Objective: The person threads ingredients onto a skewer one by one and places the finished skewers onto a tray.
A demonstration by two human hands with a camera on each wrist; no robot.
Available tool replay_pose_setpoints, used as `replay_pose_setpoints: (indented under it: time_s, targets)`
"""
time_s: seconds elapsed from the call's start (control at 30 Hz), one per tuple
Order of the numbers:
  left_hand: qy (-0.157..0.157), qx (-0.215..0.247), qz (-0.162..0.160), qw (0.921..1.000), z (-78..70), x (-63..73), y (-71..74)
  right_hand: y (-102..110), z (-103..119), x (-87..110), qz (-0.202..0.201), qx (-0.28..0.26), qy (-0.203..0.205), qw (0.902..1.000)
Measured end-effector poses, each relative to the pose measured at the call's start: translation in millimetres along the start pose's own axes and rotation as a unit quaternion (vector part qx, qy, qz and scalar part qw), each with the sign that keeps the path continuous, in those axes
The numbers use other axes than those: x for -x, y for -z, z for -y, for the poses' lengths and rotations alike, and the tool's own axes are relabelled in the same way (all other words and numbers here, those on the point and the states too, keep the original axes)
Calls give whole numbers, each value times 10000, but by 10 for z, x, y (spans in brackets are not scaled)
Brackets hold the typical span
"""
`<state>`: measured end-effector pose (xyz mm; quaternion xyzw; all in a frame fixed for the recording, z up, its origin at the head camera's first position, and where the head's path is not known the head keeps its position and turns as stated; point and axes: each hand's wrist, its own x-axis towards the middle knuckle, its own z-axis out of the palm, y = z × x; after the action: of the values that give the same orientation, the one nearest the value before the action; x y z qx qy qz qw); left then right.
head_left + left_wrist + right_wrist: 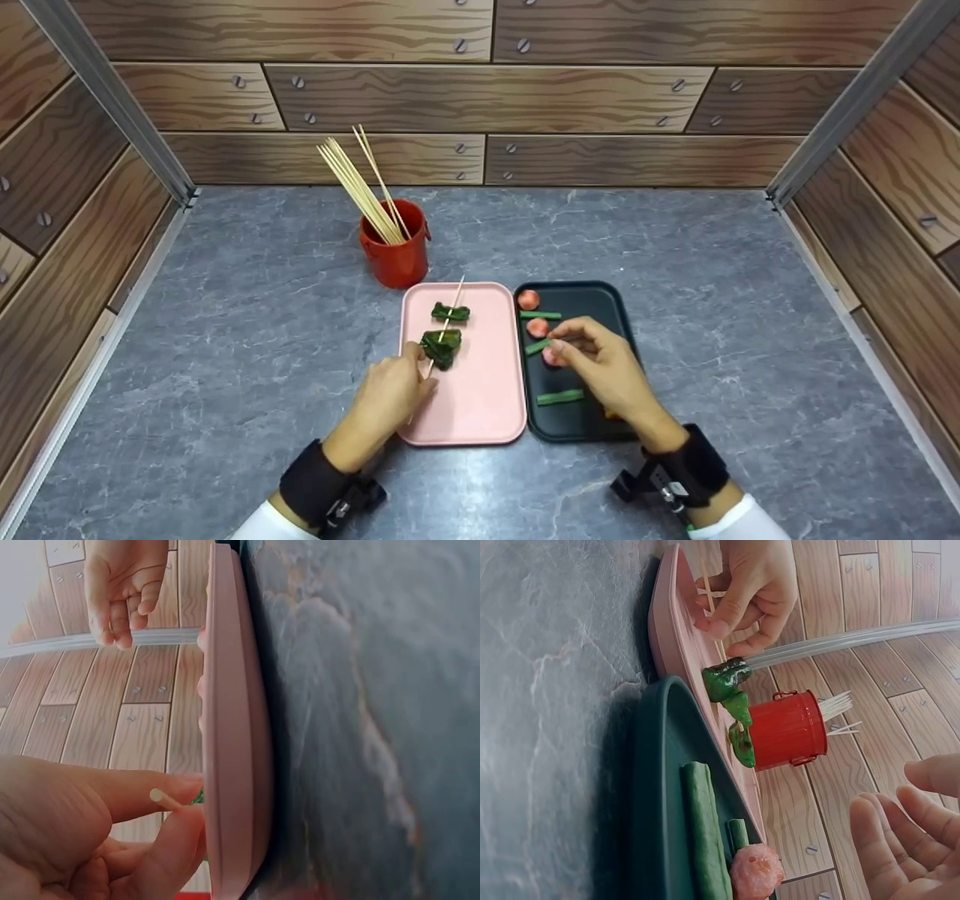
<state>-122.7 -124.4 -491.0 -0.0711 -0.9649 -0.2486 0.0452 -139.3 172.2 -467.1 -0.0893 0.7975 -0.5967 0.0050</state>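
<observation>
My left hand [390, 386] pinches the lower end of a wooden skewer [459, 291] between thumb and fingers, low over the pink tray [480, 394]. Dark green, glossy leafy-looking pieces are threaded on it: a bunched lump [441, 349] close to the fingers and a smaller piece [451, 312] farther up. My right hand [609, 369] hovers over the dark tray [596, 296], fingers loosely bent and holding nothing in the right wrist view. Beneath and beside it lie pink balls [537, 327] and green sticks [560, 397]; the hand partly covers one ball.
Behind the pink tray stands a red bucket [405, 262] holding several wooden skewers [352, 184] that lean left. Both trays lie side by side on a grey marbled table [262, 300]. Wood-patterned walls [487, 97] enclose the back and sides. A yellow bit [611, 414] peeks out under the right wrist.
</observation>
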Motion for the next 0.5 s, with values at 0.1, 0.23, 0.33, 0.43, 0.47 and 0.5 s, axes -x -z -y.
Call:
replay_pose_setpoints:
  time_s: [0.1, 0.23, 0.33, 0.43, 0.47, 0.5]
  targets:
    - [70, 37, 54, 10000, 19, -19, 22, 3, 0, -2, 15, -59, 12, 10000]
    - [93, 188, 101, 9997, 48, -46, 34, 6, 0, -3, 12, -66, 29, 10000]
    - [-94, 300, -44, 9995, 56, -48, 37, 7, 1, -3, 10, -29, 49, 10000]
    - [-502, 327, -350, 9976, 73, -37, -4, 8, 1, -1, 11, 6, 63, 10000]
    - [-636, 307, -445, 9965, 65, -29, -7, 9, 1, 0, 7, 20, 69, 10000]
    - [-756, 286, -512, 9954, 53, -22, -12, 10, 2, 1, 4, 28, 76, 10000]
